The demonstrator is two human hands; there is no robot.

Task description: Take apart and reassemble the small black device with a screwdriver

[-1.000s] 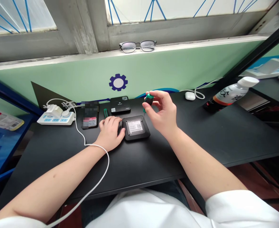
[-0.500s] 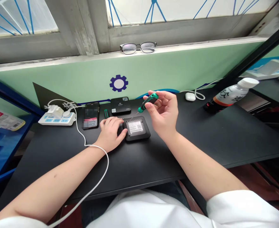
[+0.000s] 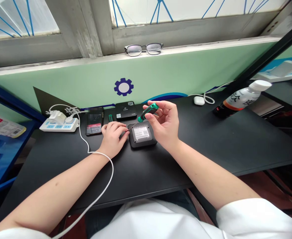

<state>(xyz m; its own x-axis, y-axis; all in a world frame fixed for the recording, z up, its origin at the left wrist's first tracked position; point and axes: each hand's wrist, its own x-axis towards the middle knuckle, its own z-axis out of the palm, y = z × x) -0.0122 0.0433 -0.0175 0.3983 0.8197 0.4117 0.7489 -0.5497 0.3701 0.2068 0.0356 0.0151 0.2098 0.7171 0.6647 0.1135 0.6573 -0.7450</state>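
My right hand (image 3: 166, 123) grips a green-and-black screwdriver (image 3: 147, 112), tilted with its thin shaft pointing down to the left. The shaft's tip reaches the fingertips of my left hand (image 3: 114, 137), where thumb and forefinger are pinched together. Whatever is between them is too small to make out. Just right of these fingers, a black square device (image 3: 143, 134) lies on the table, a white label on its upturned face. Behind it rests a flat black cover (image 3: 126, 111) with a small logo and a code sticker. A second green-handled tool (image 3: 111, 118) lies partly hidden behind my left hand.
A phone (image 3: 94, 121) and a power strip (image 3: 59, 124) with plugs lie on the left. A white cable (image 3: 112, 172) crosses my left wrist. At right stand a bottle (image 3: 240, 99) and a white earphone case (image 3: 199, 100). Glasses (image 3: 144, 49) rest on the sill.
My right hand and the screwdriver have moved left, its tip going from the device's top edge to my left fingertips. My left hand has come off the device and closed into a pinch.
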